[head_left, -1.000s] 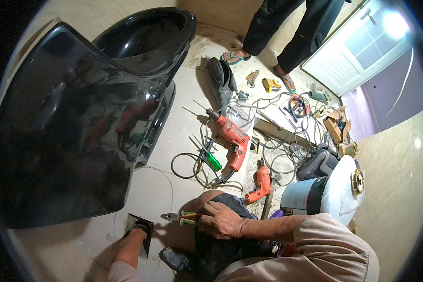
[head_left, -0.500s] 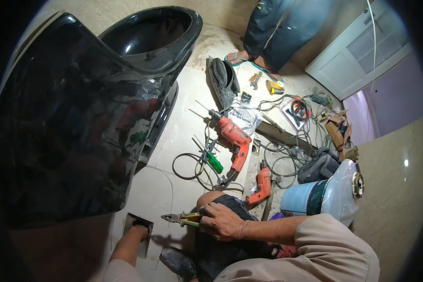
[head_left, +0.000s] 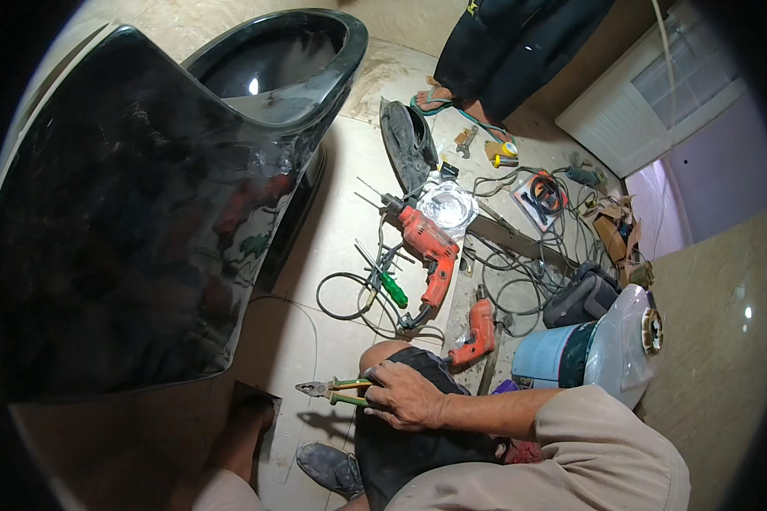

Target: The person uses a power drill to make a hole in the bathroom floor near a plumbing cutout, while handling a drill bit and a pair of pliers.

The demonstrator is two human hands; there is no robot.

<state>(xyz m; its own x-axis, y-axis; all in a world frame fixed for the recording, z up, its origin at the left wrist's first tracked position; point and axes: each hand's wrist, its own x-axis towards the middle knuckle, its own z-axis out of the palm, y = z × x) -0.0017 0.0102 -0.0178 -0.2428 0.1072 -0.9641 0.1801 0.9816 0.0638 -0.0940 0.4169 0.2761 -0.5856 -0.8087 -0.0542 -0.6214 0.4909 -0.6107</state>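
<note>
The grey steel pliers with green-and-yellow handles (head_left: 325,389) sat near, right of the square floor opening (head_left: 247,393), the right hand (head_left: 405,395) half-curled around them; a slack grip might have dropped them inside. They looked dull (handles spread apart). The left hand (head_left: 258,416) seemed inside the opening, too shadowed to tell its hold or openness. Farther lay a red power drill (head_left: 429,237).

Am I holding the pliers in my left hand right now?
No, your right hand grips the pliers, with their jaws pointing to the left.
</note>
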